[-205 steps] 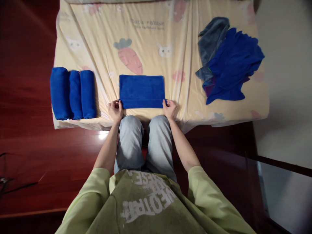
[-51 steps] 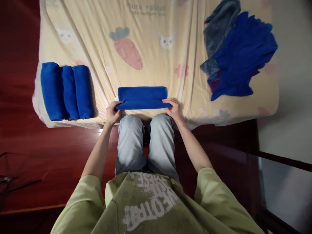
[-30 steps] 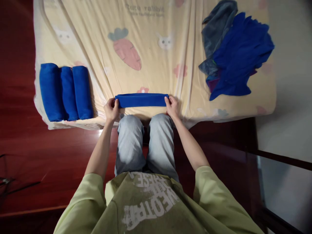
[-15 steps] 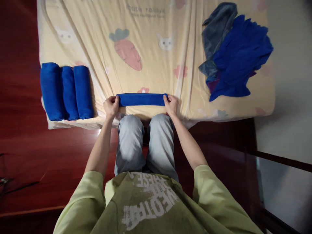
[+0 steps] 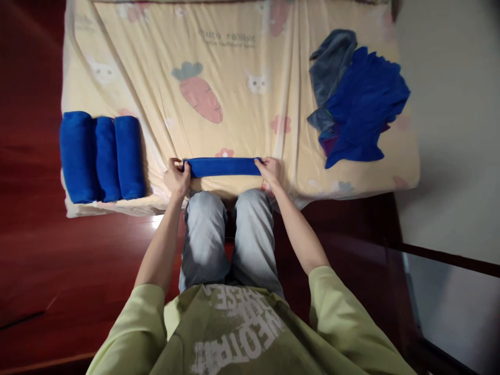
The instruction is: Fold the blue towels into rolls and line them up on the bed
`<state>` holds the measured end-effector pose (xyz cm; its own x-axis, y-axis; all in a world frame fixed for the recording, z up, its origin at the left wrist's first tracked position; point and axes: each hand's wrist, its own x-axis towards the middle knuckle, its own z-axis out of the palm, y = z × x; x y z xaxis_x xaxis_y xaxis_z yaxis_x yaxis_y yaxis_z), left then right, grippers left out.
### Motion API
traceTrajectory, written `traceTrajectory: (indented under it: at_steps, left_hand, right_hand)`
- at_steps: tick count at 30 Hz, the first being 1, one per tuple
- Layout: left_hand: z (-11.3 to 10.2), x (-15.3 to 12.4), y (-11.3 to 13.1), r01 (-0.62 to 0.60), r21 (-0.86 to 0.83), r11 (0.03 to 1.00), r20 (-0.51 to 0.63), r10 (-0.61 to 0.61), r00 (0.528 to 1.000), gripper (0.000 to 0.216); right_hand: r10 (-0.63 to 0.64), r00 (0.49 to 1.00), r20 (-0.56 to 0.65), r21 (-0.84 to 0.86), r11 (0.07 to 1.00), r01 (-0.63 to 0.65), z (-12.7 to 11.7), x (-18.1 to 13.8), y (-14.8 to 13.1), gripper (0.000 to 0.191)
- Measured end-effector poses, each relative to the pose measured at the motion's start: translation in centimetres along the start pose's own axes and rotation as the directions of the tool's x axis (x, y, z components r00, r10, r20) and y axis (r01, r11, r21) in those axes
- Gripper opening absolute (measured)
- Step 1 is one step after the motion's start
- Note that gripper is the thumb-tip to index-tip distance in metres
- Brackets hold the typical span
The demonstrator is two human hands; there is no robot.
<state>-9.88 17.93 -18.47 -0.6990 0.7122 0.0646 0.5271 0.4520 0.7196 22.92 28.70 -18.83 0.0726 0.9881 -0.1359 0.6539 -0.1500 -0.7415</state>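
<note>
A blue towel (image 5: 222,167), folded into a long narrow strip, lies crosswise near the front edge of the bed, just beyond my knees. My left hand (image 5: 177,176) pinches its left end, thumb on top. At the opposite end my right hand (image 5: 269,171) grips the towel's upper corner between thumb and fingers. The strip is flat and straight between the two hands. To the left, three rolled blue towels (image 5: 105,159) lie side by side, touching one another.
A loose heap of blue cloths (image 5: 367,104) lies on the right of the bed, with a grey cloth (image 5: 332,65) against it. The bed's yellow sheet (image 5: 234,114) has wrinkles and carrot and rabbit prints. A pale wall (image 5: 449,130) stands at the right.
The head view has shifted, so the bed appears slightly lower and further left. Both hands stay at the towel's ends; the fingers have changed their grip a little.
</note>
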Motion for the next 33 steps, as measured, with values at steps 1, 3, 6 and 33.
traceTrajectory:
  at_steps: [1, 3, 6, 33]
  left_hand:
    - [0.1, 0.1, 0.0, -0.001, 0.002, 1.0, -0.005, 0.001, 1.0, 0.023]
    - [0.2, 0.2, 0.1, -0.006, 0.001, 1.0, -0.008, 0.006, 1.0, 0.021]
    - [0.2, 0.0, 0.2, -0.067, -0.007, 0.998, -0.031, 0.067, 0.997, 0.018]
    - [-2.9, 2.2, -0.2, -0.752, 0.107, 0.651, 0.476, 0.631, 0.613, 0.052]
  right_hand:
    - [0.015, 1.0, 0.0, 0.02, 1.0, -0.015, -0.1, 0.1, 0.0, 0.03]
    - [0.013, 1.0, -0.013, 0.036, 0.999, -0.013, -0.1, 0.1, 0.0, 0.028]
    - [-0.059, 0.997, -0.054, -0.036, 0.998, 0.057, 0.0, -0.8, -0.3, 0.026]
    - [-0.544, 0.794, 0.27, -0.432, 0.669, 0.605, -2.6, -2.4, -1.6, 0.053]
